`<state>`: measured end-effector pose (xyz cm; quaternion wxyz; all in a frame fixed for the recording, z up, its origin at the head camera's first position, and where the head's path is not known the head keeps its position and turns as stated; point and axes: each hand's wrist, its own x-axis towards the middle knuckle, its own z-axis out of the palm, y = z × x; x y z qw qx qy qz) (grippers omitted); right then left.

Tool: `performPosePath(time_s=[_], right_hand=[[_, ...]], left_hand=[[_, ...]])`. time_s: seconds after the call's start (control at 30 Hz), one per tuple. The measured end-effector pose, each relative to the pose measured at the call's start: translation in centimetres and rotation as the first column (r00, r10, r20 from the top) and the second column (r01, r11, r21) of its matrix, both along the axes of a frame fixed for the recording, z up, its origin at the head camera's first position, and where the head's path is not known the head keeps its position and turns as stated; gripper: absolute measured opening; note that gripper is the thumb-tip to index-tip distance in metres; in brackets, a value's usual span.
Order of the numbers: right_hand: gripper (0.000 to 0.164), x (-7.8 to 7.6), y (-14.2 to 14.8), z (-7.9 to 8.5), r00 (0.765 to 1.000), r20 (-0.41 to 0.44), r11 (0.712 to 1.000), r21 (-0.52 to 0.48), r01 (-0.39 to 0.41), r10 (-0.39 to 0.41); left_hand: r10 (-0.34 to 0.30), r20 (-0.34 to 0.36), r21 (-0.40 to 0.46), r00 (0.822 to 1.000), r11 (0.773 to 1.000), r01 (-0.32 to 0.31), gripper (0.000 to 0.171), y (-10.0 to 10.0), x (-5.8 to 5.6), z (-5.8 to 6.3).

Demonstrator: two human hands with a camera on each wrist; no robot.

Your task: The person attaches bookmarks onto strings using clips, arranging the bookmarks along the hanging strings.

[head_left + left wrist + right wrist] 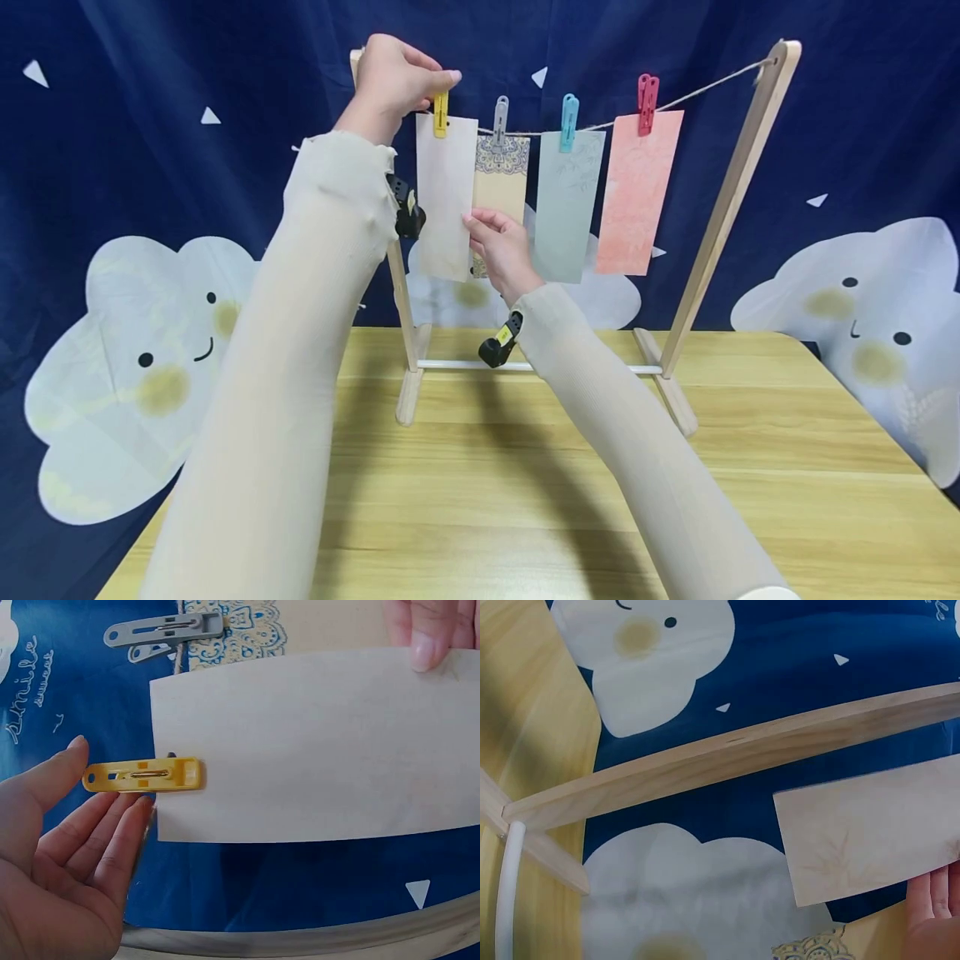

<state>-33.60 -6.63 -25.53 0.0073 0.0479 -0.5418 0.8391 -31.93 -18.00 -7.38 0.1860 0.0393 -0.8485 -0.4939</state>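
Observation:
My left hand (pixel 393 83) is at the top of a yellow clothespin (pixel 441 115), thumb and fingers spread around its handle end. In the left wrist view the handle shows uncovered, with the thumb (pixel 64 769) beside its end. That clothespin bites the upper edge of a plain off-white paper strip (pixel 447 200) hanging from a string. Lower down, my right hand (pixel 504 250) pinches the strip's right edge, thumb in front and fingers behind. A patterned beige strip (pixel 501 185) hangs partly hidden behind the right hand, under a grey clothespin (pixel 500 123).
Further right hang a grey-green strip (pixel 570 208) on a blue clothespin (pixel 569 122) and a pink strip (pixel 639 196) on a red clothespin (pixel 647 104). The string (pixel 712 86) runs between posts of a wooden stand (pixel 731 200) on a wooden table (pixel 450 500). A blue curtain hangs behind.

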Motion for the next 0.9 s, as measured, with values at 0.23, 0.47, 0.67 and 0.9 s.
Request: performPosePath(time_s=[0.23, 0.47, 0.67, 0.9], right_hand=[[0.004, -0.2, 0.3, -0.5, 1.0, 0.022, 1.0, 0.01, -0.006, 0.006], [0.01, -0.7, 1.5, -2.2, 0.998, 0.001, 0.998, 0.018, -0.062, 0.062], [0.026, -0.2, 4.2, -4.7, 0.987, -0.006, 0.976, 0.152, -0.159, 0.162], [0.036, 1.2, 10.5, -7.0, 0.952, -0.018, 0.82, 0.514, -0.254, 0.306]], left_hand=[[-0.014, -0.02, 0.107, 1.0, 0.994, 0.016, 0.037, -0.1, 0.3, 0.1], [-0.08, -0.075, 0.206, 0.994, 0.974, 0.094, 0.035, -0.6, 1.8, -0.9], [-0.186, -0.094, 0.201, 0.978, 0.959, 0.201, 0.037, -1.7, 3.6, -2.8], [-0.239, -0.088, 0.155, 0.967, 0.956, 0.25, 0.041, -4.9, 6.0, -7.2]])
